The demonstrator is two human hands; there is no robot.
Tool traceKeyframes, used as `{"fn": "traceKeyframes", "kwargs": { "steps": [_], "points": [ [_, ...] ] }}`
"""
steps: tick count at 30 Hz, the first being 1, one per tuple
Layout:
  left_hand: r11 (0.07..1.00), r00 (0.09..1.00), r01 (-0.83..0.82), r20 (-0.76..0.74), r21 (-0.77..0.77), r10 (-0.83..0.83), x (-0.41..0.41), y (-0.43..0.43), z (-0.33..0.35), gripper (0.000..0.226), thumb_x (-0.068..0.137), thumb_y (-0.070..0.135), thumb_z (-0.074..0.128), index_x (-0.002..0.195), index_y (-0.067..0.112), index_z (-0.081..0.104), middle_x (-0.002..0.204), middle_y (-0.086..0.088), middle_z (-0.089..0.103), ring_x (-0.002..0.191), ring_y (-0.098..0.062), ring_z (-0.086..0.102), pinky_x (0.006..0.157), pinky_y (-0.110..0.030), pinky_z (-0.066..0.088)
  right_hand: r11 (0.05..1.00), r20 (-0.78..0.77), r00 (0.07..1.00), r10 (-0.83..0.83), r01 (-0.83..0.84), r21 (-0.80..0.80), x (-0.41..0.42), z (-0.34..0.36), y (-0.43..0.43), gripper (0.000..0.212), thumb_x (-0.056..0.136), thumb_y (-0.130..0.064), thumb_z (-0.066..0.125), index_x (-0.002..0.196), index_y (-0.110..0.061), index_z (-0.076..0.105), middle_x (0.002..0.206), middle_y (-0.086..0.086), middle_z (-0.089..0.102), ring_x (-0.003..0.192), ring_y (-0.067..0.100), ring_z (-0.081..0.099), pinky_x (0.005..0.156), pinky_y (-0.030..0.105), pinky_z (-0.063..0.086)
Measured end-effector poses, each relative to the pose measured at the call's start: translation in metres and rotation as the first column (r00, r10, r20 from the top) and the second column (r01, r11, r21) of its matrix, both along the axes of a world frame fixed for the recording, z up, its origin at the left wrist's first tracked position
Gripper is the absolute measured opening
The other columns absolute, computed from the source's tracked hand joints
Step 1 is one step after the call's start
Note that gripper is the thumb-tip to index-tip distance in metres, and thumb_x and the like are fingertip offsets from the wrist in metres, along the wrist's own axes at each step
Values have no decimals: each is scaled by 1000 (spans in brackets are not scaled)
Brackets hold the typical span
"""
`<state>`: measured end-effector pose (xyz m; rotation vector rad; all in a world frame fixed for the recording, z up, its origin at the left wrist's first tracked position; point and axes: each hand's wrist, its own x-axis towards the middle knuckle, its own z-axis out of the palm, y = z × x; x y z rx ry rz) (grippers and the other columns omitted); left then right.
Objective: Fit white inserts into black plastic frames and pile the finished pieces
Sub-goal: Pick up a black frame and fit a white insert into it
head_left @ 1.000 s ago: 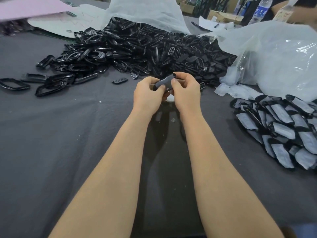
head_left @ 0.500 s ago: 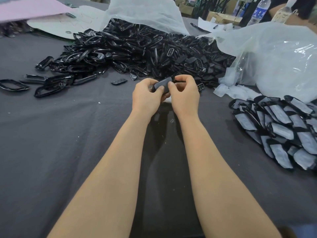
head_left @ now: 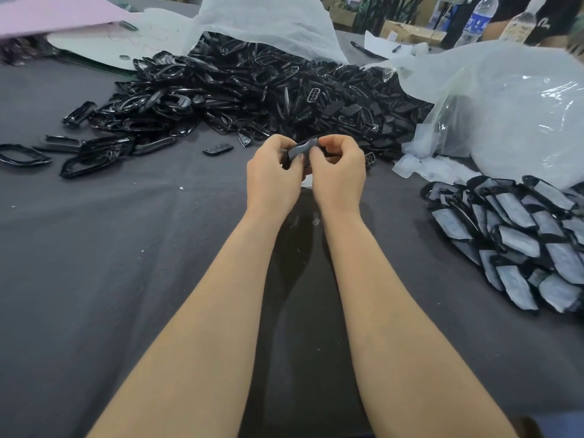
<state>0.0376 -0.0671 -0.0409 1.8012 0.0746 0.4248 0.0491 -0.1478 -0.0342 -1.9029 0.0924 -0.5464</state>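
Left hand (head_left: 273, 175): my fingers curl round the left end of the piece.
Right hand (head_left: 339, 172): my fingertips pinch the other end, close beside my left hand.
Piece (head_left: 300, 150): a black frame with a pale face, clamped between both my hands above the cloth; I cannot tell whether the insert is fully seated.
Heap (head_left: 252, 90): loose black frames, just beyond my hands and spreading left.
Pile (head_left: 521, 241): finished pieces, pale faces up, well right of my right hand.
Bag (head_left: 505, 115): clear plastic, beyond the pile.
Cloth (head_left: 126, 279): dark grey, under my forearms.
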Motion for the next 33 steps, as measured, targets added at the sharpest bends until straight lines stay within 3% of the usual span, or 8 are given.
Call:
{"fn": "traceKeyframes", "kwargs": {
  "steps": [2,3,6,11,17,26,31,33],
  "points": [
    [1000,1000,-7,8,14,7,0,-1,0,7,93,13,60,94,19,57,83,5,66,76,-7,64,64,-15,52,996,-39,998,41,-38,76,1,1,0,10,89,-11,62,98,-9,61,111,13,60,89,18,61,82,23,52],
    [1000,1000,-17,12,9,17,0,0,0,5,93,14,60,94,18,58,83,3,67,76,-8,64,65,-18,52,996,-28,998,50,-47,82,0,1,1,8,89,-11,63,96,-9,60,110,13,60,89,19,61,81,24,52],
    [997,998,-62,28,-34,63,0,1,0,4,94,14,59,93,18,57,76,7,63,67,0,57,60,-12,46,999,70,997,43,-43,3,-5,1,4,8,88,-8,62,88,-11,54,98,6,57,78,7,51,70,7,41],
    [989,993,-104,40,-109,109,0,2,0,10,93,9,58,91,18,55,83,3,65,71,-1,58,61,-6,45,996,128,988,92,-93,1,-8,2,8,14,87,-1,60,89,-12,52,79,-6,55,70,4,52,66,9,42],
    [987,996,-55,64,-153,65,-1,3,1,27,94,5,56,82,28,51,81,7,67,79,-8,69,81,-31,57,992,93,990,102,-108,66,-5,2,4,6,90,-6,61,94,-5,65,84,-1,64,75,8,58,69,10,45],
    [996,992,6,127,88,-17,-2,1,-1,17,93,5,55,94,21,53,77,21,59,81,-8,68,76,-29,57,993,-9,998,61,-60,97,4,1,-8,4,90,-13,61,88,-10,62,77,-9,59,75,5,55,72,17,46],
    [997,995,64,78,34,-67,-1,4,1,19,93,4,55,91,24,54,82,13,64,82,-10,70,80,-35,58,972,-57,993,106,-91,216,7,-1,-14,10,88,-15,65,92,-14,56,79,-9,59,64,-7,56,65,11,48],
    [996,995,91,39,-21,-90,0,5,2,21,93,5,55,89,25,54,88,3,68,85,-16,70,83,-40,58,931,-88,979,183,-144,335,8,0,-17,8,89,-13,64,95,-14,58,84,-4,63,72,1,61,68,16,53]
  ]
}}
